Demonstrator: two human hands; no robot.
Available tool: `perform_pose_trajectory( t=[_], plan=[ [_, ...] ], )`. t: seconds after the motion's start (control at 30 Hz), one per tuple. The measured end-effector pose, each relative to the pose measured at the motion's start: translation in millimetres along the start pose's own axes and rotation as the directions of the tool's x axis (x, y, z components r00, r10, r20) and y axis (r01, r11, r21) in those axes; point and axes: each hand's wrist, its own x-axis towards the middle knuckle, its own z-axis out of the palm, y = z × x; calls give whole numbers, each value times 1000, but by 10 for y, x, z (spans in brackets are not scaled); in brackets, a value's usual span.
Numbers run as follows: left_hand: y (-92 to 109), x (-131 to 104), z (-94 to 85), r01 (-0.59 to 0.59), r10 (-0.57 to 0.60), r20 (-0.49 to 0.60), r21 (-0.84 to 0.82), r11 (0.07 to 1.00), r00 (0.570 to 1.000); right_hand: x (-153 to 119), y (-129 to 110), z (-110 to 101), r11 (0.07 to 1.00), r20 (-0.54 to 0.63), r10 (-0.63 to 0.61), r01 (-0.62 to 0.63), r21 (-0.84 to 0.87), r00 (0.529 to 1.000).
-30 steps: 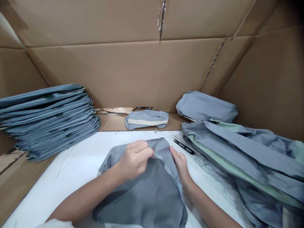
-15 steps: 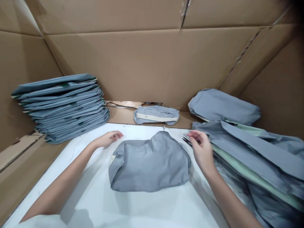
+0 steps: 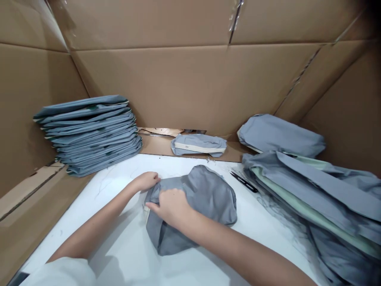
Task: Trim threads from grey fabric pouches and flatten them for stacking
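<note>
A grey fabric pouch (image 3: pixel 208 194) lies on the white table in front of me, with a cream strip at its left end. My left hand (image 3: pixel 148 181) is closed on the pouch's upper left corner. Across the pouch's left part reaches my right hand (image 3: pixel 172 204), fingers curled into the fabric and thumb at the cream strip. The fingertips of both hands are partly hidden. Black thread snips (image 3: pixel 244 182) rest on the table to the right of the pouch, apart from both hands.
On the left stands a stack of folded blue-grey fabric pieces (image 3: pixel 95 137). A small zipped pouch (image 3: pixel 199 145) lies at the back. At right are a larger grey pouch (image 3: pixel 281 135), a heap of grey and green fabric (image 3: pixel 321 194) and loose threads (image 3: pixel 276 210). Cardboard walls (image 3: pixel 190 87) surround the table.
My right hand has let go of the thread snips and moved left onto the pouch. My left hand has moved to its corner. The pouch's left end has turned and its front edge shifted.
</note>
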Motion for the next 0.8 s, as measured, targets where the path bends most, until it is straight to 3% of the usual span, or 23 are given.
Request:
perform_pose_trajectory(
  t=[0.1, 0.17, 0.2, 0.23, 0.3, 0.37, 0.4, 0.47, 0.57, 0.63, 0.7, 0.73, 0.77, 0.8],
  plan=[
    [23, -137, -64, -1, 0, -5, -163, 987, 1000, 28, 23, 124, 1000, -44, -16, 16, -8, 999],
    [87, -256, -124, -26, 18, -31, -269, 963, 999, -34, 109, 100, 997, -168, -79, 74, -38, 983],
    [139, -321, -150, -35, 24, -34, -350, 936, 999, -77, 161, 66, 988, -268, -148, 134, -72, 952],
    [205, -388, -169, -30, 22, -23, -452, 892, 1000, -122, 213, 24, 971, -388, -239, 206, -124, 890],
    [375, -519, -181, -3, -7, -11, -673, 739, 1000, -205, 304, -74, 906, -611, -422, 318, -278, 670],
    [578, -632, -160, -57, -58, -111, -812, 580, 992, -269, 370, -175, 843, -725, -534, 343, -414, 436],
    [683, -677, -141, -139, -75, -208, -840, 524, 975, -293, 396, -224, 826, -749, -556, 342, -448, 361],
    [872, -728, -102, -341, -93, -413, -842, 418, 906, -324, 450, -311, 827, -791, -541, 349, -440, 286],
    [1050, -689, -70, -538, -113, -590, -787, 301, 799, -332, 557, -419, 874, -883, -416, 366, -321, 218],
    [1092, -605, -87, -620, -107, -679, -714, 326, 726, -318, 637, -486, 891, -924, -351, 356, -281, 151],
    [1108, -521, -141, -687, -66, -785, -575, 445, 615, -298, 700, -564, 896, -935, -343, 330, -298, 88],
    [1119, -493, -180, -704, -32, -834, -485, 519, 551, -289, 719, -609, 899, -936, -341, 320, -297, 88],
    [1135, -477, -223, -711, 5, -874, -392, 584, 487, -280, 727, -658, 909, -941, -317, 321, -266, 120],
    [1156, -472, -266, -716, 42, -899, -318, 622, 435, -273, 727, -710, 923, -948, -261, 334, -190, 182]
  ],
)
